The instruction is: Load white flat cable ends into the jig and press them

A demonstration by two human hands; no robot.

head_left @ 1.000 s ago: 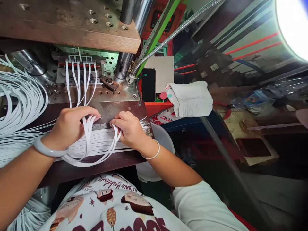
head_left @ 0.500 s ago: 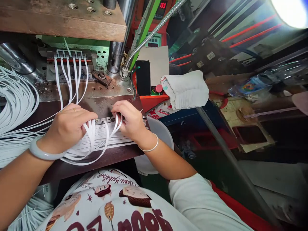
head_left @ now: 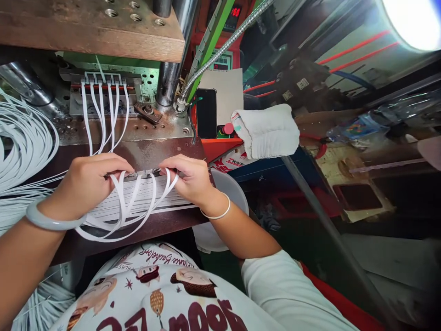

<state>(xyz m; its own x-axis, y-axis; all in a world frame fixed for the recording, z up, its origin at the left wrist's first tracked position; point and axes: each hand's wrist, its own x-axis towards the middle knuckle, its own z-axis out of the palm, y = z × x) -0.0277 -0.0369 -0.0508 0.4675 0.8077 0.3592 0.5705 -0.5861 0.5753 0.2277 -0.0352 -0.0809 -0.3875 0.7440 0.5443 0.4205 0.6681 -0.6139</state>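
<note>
White cables [head_left: 152, 197] curve over the brown worktop [head_left: 144, 154], some pinched by the left hand's [head_left: 90, 186] fingers [head_left: 119, 163], others by the right hand's [head_left: 193, 181].

Row of cables [head_left: 172, 201] along near edge of bench [head_left: 148, 149]; coil [head_left: 24, 147] left of it. Press [head_left: 86, 34] at back edge, fixture [head_left: 77, 106] inside, strands [head_left: 86, 115] leading forward. Phone [head_left: 207, 112] right of press, cloth [head_left: 268, 131] farther right. Bucket [head_left: 237, 193] below right edge.
</note>
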